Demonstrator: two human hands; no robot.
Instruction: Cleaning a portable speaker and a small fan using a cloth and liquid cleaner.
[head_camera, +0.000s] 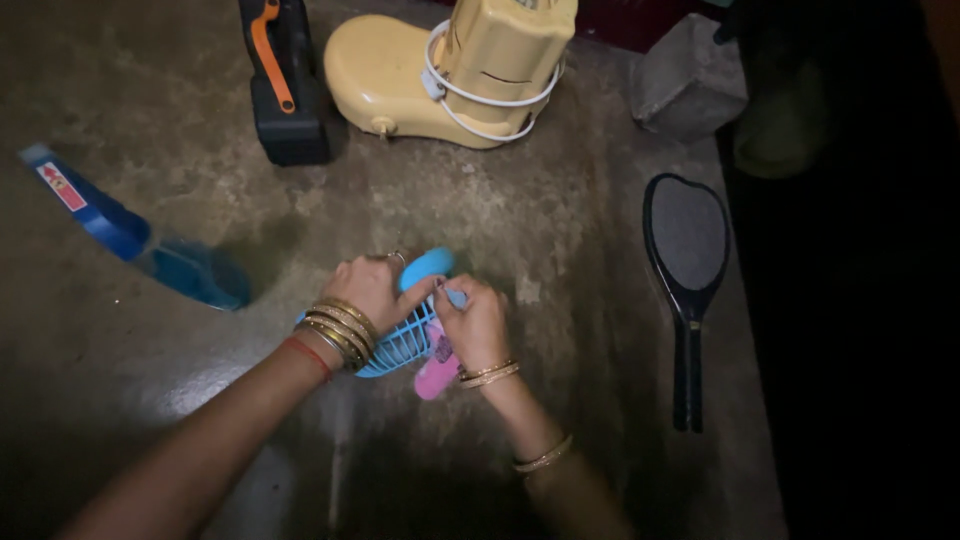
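A small blue hand fan (412, 338) with a slatted grille lies on the concrete floor (560, 240), its rounded blue end pointing away from me. My left hand (372, 290) grips it over the top, bangles on the wrist. My right hand (474, 322) pinches a thin tool against the fan's body near its middle. A pink part (436, 375) shows just below the right hand, partly hidden by it.
A cream appliance base (440, 75) wrapped in white cord stands at the back, next to a black case with an orange handle (283, 80). A black racket-shaped swatter (687, 270) lies right. A blue bottle-like thing (120, 235) lies left. A grey block (688, 75) sits at the back right.
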